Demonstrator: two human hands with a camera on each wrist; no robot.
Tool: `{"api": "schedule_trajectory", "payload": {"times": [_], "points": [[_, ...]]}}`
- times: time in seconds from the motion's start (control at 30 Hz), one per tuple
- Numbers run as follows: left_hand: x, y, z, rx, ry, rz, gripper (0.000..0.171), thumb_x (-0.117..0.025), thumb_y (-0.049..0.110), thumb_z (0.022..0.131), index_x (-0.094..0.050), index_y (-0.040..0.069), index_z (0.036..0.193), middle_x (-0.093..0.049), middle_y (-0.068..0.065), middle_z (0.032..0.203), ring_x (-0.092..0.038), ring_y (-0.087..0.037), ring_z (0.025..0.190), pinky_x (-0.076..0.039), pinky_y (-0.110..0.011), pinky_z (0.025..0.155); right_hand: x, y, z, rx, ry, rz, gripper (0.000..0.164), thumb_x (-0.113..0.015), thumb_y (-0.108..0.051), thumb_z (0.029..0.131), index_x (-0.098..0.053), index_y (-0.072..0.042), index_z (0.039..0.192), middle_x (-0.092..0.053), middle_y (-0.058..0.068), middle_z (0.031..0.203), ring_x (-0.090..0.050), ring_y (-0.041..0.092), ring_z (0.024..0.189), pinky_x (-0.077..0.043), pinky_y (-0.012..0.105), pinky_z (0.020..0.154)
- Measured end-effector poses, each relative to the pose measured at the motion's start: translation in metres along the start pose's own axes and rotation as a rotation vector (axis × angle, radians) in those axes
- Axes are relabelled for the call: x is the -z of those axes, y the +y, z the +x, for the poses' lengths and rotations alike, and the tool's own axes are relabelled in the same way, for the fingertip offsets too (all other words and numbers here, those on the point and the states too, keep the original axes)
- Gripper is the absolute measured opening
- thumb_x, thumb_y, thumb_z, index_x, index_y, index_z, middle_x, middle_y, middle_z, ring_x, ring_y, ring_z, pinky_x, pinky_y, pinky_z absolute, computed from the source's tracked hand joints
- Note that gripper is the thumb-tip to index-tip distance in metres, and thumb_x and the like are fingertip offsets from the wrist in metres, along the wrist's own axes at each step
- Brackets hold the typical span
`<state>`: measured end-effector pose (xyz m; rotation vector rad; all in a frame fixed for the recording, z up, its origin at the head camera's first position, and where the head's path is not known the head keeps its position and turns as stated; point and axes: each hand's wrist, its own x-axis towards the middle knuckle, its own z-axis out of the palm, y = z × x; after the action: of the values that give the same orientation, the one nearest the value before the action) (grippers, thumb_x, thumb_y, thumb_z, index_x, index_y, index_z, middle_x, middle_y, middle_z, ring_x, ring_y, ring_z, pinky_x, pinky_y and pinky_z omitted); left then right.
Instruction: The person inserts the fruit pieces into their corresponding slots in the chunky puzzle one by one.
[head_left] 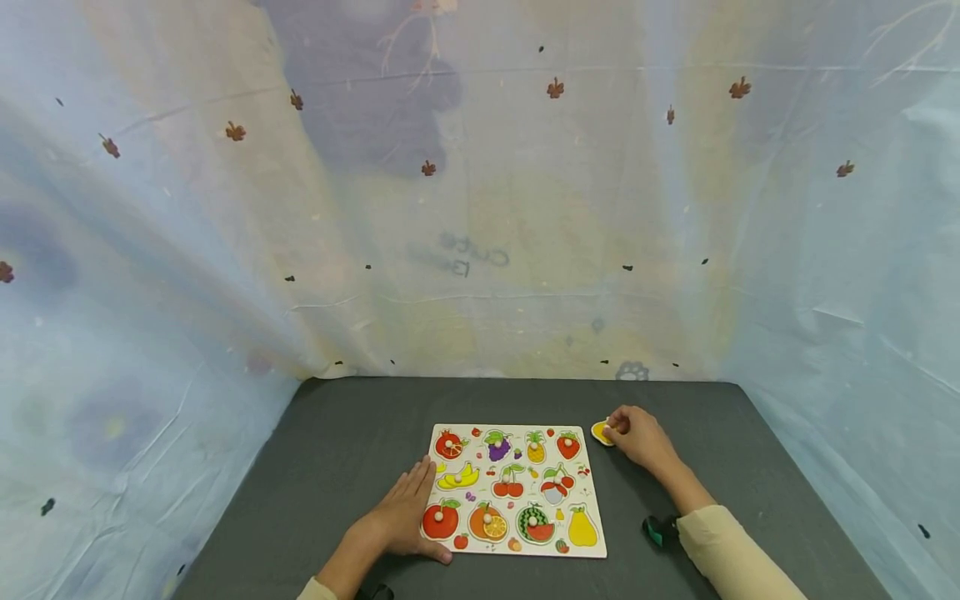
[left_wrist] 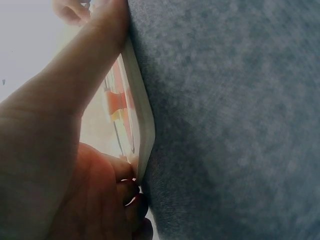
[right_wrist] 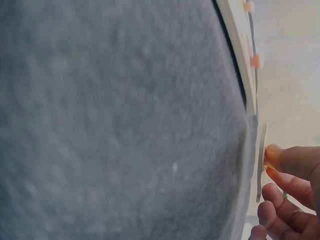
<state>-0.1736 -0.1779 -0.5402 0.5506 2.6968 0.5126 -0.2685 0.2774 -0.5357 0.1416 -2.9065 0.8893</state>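
A white fruit puzzle board (head_left: 522,502) lies flat on the dark table. My left hand (head_left: 405,510) rests along its left edge, fingers fairly straight and thumb by the near corner. Off the board's far right corner, my right hand (head_left: 639,437) pinches a yellow puzzle piece (head_left: 599,432) with a pale rim, partly hidden by the fingers. Seen edge-on in the right wrist view, the thin piece (right_wrist: 260,170) stands between thumb and fingertips, clear of the cloth. On the board, the yellow pear shape (head_left: 582,528) shows no knob, while the watermelon (head_left: 535,524) and orange (head_left: 487,522) have knobs.
Grey cloth covers the table (head_left: 352,433) around the board. A pale patterned curtain (head_left: 517,250) hangs behind and at both sides. Beneath the right forearm shows a dark wrist strap (head_left: 657,532) with a green part.
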Motion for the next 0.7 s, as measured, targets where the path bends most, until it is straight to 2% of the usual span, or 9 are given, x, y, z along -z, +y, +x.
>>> {"api": "schedule_trajectory", "payload": {"times": [0.7], "points": [[0.000,0.000,0.000,0.005,0.003,-0.010,0.146,-0.095,0.066,0.069,-0.017,-0.007,0.168,-0.015,-0.026,0.176,-0.014,-0.042,0.164,-0.017,-0.059,0.132,-0.002,-0.037,-0.029,0.100,-0.031,0.044,0.013,-0.082,-0.017,0.097,-0.072,-0.010,0.102,-0.059,0.003,0.089,-0.049,0.016,0.076,-0.042,0.032,0.067]]}}
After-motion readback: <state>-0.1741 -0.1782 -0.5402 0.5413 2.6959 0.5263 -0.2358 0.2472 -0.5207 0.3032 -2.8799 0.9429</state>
